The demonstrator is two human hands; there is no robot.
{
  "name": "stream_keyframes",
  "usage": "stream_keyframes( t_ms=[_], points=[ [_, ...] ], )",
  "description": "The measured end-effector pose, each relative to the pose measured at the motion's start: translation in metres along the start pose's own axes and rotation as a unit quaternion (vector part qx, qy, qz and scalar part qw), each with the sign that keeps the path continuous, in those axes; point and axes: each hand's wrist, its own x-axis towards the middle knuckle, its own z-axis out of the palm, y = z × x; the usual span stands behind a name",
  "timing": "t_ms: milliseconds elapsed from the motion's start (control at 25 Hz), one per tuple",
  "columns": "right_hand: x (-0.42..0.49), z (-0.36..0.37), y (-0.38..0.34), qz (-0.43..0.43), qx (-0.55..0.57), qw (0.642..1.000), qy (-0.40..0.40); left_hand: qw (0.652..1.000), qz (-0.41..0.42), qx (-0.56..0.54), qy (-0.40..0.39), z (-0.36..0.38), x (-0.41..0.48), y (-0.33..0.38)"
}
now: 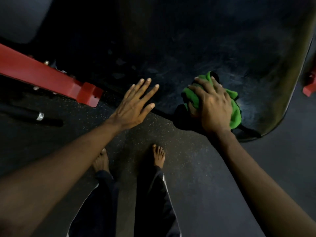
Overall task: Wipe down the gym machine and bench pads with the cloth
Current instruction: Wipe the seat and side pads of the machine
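Observation:
A wide black bench pad [188, 48] fills the upper half of the view, worn and scuffed, with its near edge running down to the right. My right hand [213, 106] presses a bunched green cloth [235, 110] flat on the pad near that edge, fingers spread over it. My left hand [135, 103] lies open and flat, fingers apart, with the fingertips on the pad's near edge, to the left of the cloth and apart from it.
A red steel frame beam [42, 74] with bolts runs under the pad at the left. A black bar with a silver ring [40, 116] lies on the speckled rubber floor [171, 134]. Another red frame end [309, 88] shows at the right. My bare feet stand below.

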Motion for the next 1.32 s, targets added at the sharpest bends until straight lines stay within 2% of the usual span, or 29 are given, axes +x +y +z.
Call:
stream_keyframes(
  t_ms=[160, 360, 640, 840, 1080, 1200, 1320],
  points=[
    [-0.049, -0.022, 0.045, 0.055, 0.004, 0.997, 0.062, 1.0, 0.005, 0.0, 0.0, 0.002, 0.001, -0.005],
    [-0.029, -0.007, 0.032, 0.117, -0.012, 0.986, 0.115, 0.998, 0.001, -0.001, 0.058, 0.017, 0.001, -0.003],
    [-0.029, 0.002, 0.034, 0.106, -0.023, 0.981, 0.164, 0.982, 0.016, -0.01, 0.189, 0.04, 0.008, -0.009],
    [-0.028, 0.004, 0.031, 0.109, -0.034, 0.976, 0.187, 0.969, 0.029, -0.012, 0.243, 0.051, 0.011, -0.014],
    [-0.028, 0.009, 0.027, 0.109, -0.062, 0.965, 0.23, 0.959, 0.05, -0.043, 0.276, 0.05, 0.013, -0.012],
    [-0.026, 0.011, 0.027, 0.114, -0.085, 0.961, 0.239, 0.959, 0.049, -0.055, 0.273, 0.035, 0.017, -0.01],
    [-0.024, 0.013, 0.026, 0.106, -0.112, 0.957, 0.244, 0.959, 0.084, -0.039, 0.267, 0.022, 0.024, -0.012]
  ],
)
